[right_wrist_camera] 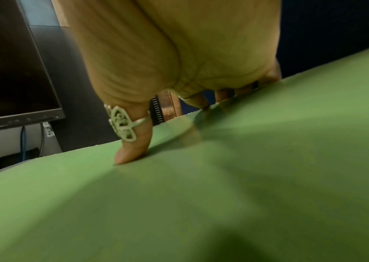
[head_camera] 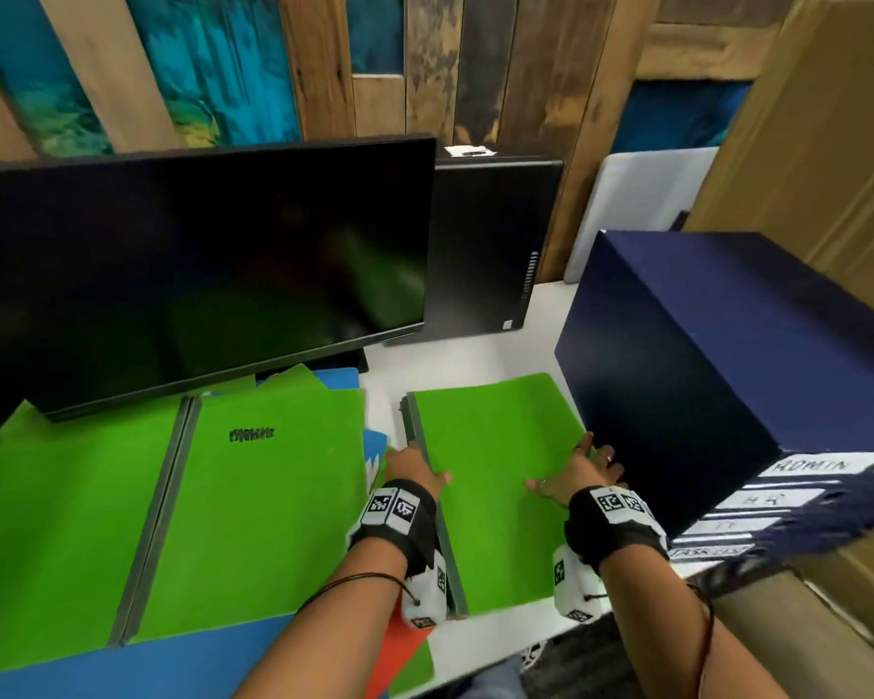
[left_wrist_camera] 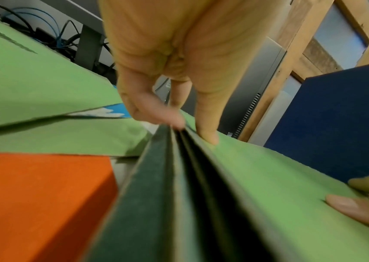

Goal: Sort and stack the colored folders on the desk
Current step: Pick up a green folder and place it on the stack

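A stack of closed green folders with dark spines lies on the white desk. My left hand is at the stack's spine edge. In the left wrist view its thumb presses the top cover and a finger touches the spines. My right hand lies on the stack's right side, ringed thumb down on the cover, fingers spread toward the edge. More green folders lie to the left over a blue folder and a red-orange folder.
A dark monitor stands over the left pile, with a black computer tower behind the stack. A tall navy file box with white labels sits right beside my right hand. Cardboard boxes rise at the far right.
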A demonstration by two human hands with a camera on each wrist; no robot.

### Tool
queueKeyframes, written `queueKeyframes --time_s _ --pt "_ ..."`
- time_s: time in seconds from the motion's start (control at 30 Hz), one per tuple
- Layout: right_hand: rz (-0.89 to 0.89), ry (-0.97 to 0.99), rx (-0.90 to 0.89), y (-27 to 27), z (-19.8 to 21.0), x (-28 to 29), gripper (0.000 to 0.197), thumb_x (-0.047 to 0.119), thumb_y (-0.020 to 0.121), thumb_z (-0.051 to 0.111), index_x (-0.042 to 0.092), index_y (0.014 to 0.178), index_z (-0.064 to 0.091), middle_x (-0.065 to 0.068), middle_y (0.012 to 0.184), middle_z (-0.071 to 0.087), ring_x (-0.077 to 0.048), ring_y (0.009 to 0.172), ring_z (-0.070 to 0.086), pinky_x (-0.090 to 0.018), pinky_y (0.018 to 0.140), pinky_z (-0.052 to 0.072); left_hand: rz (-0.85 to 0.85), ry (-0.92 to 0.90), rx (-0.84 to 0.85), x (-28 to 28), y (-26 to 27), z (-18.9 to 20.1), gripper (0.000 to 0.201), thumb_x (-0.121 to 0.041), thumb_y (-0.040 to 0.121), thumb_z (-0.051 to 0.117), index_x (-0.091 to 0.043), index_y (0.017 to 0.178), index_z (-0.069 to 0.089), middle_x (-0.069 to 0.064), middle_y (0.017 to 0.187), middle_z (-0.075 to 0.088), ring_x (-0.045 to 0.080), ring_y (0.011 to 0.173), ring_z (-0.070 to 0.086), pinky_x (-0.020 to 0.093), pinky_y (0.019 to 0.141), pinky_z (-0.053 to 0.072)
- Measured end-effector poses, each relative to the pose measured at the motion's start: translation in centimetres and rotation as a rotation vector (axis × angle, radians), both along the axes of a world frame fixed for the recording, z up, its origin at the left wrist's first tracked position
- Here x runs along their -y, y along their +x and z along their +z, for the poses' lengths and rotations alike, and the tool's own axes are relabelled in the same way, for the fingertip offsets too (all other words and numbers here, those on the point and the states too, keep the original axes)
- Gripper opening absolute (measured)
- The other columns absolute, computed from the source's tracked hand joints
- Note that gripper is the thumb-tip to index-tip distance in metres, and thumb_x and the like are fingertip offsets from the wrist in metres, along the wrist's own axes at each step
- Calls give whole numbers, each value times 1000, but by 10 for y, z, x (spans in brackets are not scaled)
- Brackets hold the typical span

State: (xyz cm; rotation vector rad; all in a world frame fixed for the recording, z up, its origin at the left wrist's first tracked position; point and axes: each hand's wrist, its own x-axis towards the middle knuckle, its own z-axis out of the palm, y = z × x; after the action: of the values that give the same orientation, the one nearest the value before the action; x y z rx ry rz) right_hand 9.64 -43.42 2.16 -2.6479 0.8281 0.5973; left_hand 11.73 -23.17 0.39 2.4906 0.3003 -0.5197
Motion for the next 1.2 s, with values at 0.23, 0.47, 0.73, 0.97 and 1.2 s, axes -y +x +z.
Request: queueKeyframes --time_s 0.23,0.47,0.73,0.97,1.2 --pt "39 -2 -61 5 -11 0 113 60 74 65 15 151 -4 -15 156 -3 -39 143 6 -51 115 18 -6 58 -43 3 1 -3 73 -41 87 59 -7 144 27 21 142 38 33 130 42 36 105 38" --pt "365 -190 182 2 8 -45 78 51 80 64 19 143 32 -15 155 7 -35 141 16 -45 115 21 68 99 -11 -55 8 16 69 -34 92 53 -30 149 15 22 146 26 39 132 33 39 108 32" --pt "585 431 241 -1 2 -175 33 19 89 60 5 118 63 -13 124 63 -23 114 59 -28 101 43 444 353 -149 -199 -32 10 116 -35 67 81 -29 149 -1 21 154 -10 45 142 -4 63 110 21" --pt "125 562 26 11 -20 -226 81 45 82 65 -2 140 34 -17 144 42 -31 132 43 -33 106 40 480 319 -224 -219 -82 -5 144 -71 50 73 -20 144 -24 25 154 -8 46 142 1 62 110 22" --pt "-106 609 287 9 -18 -233 65 48 94 44 0 137 40 -22 142 41 -33 132 39 -37 106 34 460 369 -303 -221 -99 15 127 -87 54 52 -10 148 14 16 155 12 38 141 17 66 109 18"
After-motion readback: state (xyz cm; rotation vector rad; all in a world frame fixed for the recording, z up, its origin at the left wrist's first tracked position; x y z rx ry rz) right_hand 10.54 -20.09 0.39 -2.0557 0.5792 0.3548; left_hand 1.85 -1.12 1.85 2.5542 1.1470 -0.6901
